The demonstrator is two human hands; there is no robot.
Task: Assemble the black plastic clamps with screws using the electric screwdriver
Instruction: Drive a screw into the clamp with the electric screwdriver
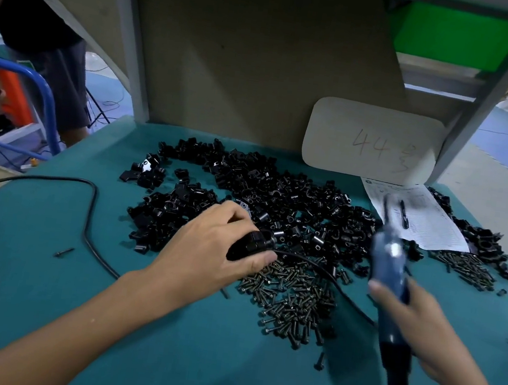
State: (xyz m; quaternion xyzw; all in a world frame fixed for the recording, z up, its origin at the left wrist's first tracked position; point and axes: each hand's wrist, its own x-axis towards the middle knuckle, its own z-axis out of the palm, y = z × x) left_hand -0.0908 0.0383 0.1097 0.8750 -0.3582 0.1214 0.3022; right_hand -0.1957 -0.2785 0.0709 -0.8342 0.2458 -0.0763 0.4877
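Both hands work over the bench (23, 291): left hand (207, 244), fingers curled round a black clamp (252, 244) between the clamp pile (278, 195) and nearer screws (294, 294); right hand (416, 323), fingers wrapped round the blurred electric screwdriver (390, 275).

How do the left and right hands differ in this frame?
The left hand grips a black clamp; the right hand grips the blue electric screwdriver. The left hand lies palm-down by the screw pile; the right hand holds its tool tilted, bit pointing away. Both hold something.
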